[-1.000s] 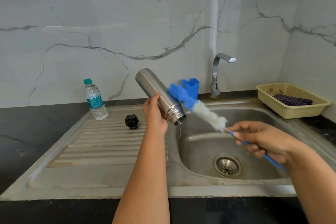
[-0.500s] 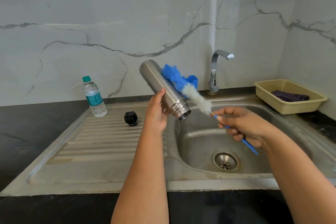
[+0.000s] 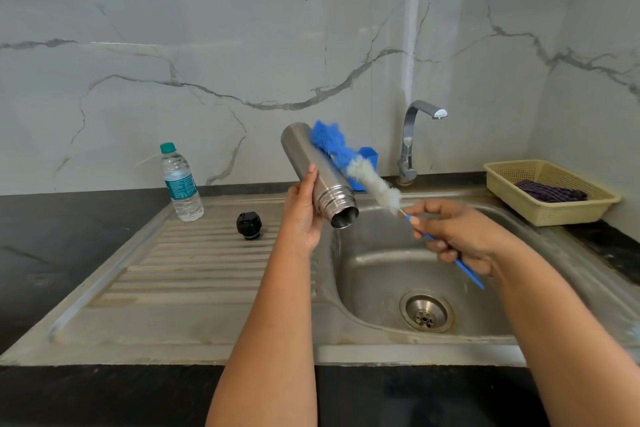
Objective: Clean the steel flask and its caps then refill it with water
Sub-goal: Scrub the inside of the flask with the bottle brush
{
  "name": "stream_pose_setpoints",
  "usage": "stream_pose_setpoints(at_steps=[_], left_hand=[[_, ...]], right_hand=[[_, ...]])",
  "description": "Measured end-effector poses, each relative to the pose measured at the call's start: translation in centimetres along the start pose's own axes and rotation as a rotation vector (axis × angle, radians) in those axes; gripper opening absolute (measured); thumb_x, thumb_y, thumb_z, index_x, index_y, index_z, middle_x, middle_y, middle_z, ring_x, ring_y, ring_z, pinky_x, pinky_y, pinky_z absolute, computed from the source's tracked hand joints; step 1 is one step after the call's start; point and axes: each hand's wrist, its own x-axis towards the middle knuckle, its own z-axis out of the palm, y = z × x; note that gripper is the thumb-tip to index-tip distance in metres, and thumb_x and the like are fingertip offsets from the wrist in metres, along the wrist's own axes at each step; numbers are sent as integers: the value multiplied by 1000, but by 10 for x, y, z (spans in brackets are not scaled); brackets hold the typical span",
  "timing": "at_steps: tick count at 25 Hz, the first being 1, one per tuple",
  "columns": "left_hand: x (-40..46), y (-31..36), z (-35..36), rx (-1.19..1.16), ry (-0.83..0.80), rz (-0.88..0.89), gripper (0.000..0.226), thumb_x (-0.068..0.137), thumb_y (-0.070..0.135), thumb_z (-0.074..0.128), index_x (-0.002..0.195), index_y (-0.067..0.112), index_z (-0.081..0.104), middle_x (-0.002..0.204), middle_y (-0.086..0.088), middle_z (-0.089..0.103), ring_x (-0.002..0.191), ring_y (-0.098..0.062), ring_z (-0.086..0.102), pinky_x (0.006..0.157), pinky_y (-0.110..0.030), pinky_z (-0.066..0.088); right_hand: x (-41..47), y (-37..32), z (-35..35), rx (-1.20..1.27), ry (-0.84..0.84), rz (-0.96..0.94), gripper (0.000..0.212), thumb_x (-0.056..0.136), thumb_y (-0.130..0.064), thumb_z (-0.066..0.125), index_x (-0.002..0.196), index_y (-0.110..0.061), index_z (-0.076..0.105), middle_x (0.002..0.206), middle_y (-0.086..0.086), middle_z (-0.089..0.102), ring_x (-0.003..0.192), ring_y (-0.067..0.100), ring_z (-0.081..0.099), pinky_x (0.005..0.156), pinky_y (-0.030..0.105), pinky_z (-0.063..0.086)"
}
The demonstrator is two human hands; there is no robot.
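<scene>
Marble-walled kitchen, steel sink [image 3: 377,274] as landmark. Above its left rim the left hand [image 3: 302,215] wraps the steel flask [image 3: 320,173], mouth tilted down over the basin. The right hand [image 3: 457,236] pinches the bottle brush [image 3: 360,170], bristles against the flask's outer wall. Advisable: long strokes, rotating the flask; drips stay in the sink. One black cap [image 3: 248,225] waits left of the sink.

We see a brushed steel flask [image 3: 313,166], a fluffy blue-and-white bottle brush [image 3: 349,163], a dull, stained metal sink [image 3: 377,274], clear plastic water bottle [image 3: 180,184], glossy black cap [image 3: 248,225], woven-look plastic basket [image 3: 540,208].
</scene>
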Motion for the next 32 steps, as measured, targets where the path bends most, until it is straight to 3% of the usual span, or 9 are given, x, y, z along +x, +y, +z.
stream_pose_setpoints(at_steps=[5, 7, 11, 15, 17, 20, 25, 29, 32], left_hand=[[-2, 9, -10, -42, 33, -53, 45, 87, 25, 71, 125, 8, 53, 109, -16, 66, 89, -28, 70, 84, -46, 59], [-4, 9, -6, -25, 19, -46, 48, 89, 23, 67, 131, 10, 49, 112, -17, 63, 86, -29, 68, 75, -43, 59], [-4, 5, -5, 44, 5, -7, 69, 77, 21, 79, 137, 18, 45, 123, -15, 64, 101, -31, 67, 88, -52, 57], [-2, 5, -13, 23, -16, -16, 64, 81, 9, 71, 139, 16, 45, 124, -15, 61, 106, -29, 63, 86, -46, 57], [0, 6, -17, -67, -17, -31, 70, 75, 14, 77, 138, 12, 46, 132, -20, 59, 115, -36, 62, 96, -56, 51], [-7, 11, -11, -105, -29, -33, 69, 73, 25, 81, 132, 10, 49, 115, -18, 66, 98, -31, 69, 83, -48, 59], [-12, 17, -8, 5, -61, -42, 62, 71, 26, 77, 126, 9, 54, 108, -11, 68, 98, -26, 67, 90, -47, 57], [-13, 18, -7, -92, -46, 43, 70, 73, 16, 75, 135, 15, 43, 118, -11, 63, 102, -24, 65, 72, -38, 59], [-6, 18, -16, -186, -19, 70, 67, 76, 10, 72, 135, 15, 42, 120, -12, 61, 106, -25, 63, 77, -39, 59]], right_hand=[[-42, 24, -37, 1, -50, 126, 21, 90, -1, 55, 109, -2, 63, 70, 10, 52, 44, 8, 27, 34, 16, 23], [-32, 16, -29, 6, -21, 90, 20, 91, -1, 54, 108, -4, 64, 71, 10, 52, 43, 7, 29, 34, 16, 23], [8, -6, 8, -3, 80, -11, 17, 95, -7, 55, 109, -12, 63, 77, 8, 53, 45, 7, 33, 35, 17, 26], [-4, 3, 6, -22, 23, 10, 19, 94, -8, 56, 110, -12, 65, 76, 8, 52, 47, 8, 32, 37, 17, 25], [-23, 13, -15, -17, -58, 51, 24, 85, -10, 64, 110, -8, 65, 74, 9, 52, 46, 8, 31, 36, 17, 25], [-34, 14, -41, -22, -121, 120, 48, 64, -19, 82, 108, -5, 66, 72, 11, 54, 44, 8, 31, 34, 16, 26], [5, -8, -3, -20, 31, -12, 16, 95, -6, 55, 107, -11, 64, 74, 9, 53, 43, 6, 32, 34, 16, 24], [9, -2, 6, -1, 12, -32, 18, 94, -9, 56, 110, -11, 65, 74, 7, 53, 45, 6, 32, 36, 16, 24], [-19, 18, -24, 1, -87, 45, 28, 83, -10, 63, 111, -6, 64, 72, 9, 54, 45, 8, 30, 35, 16, 25]])
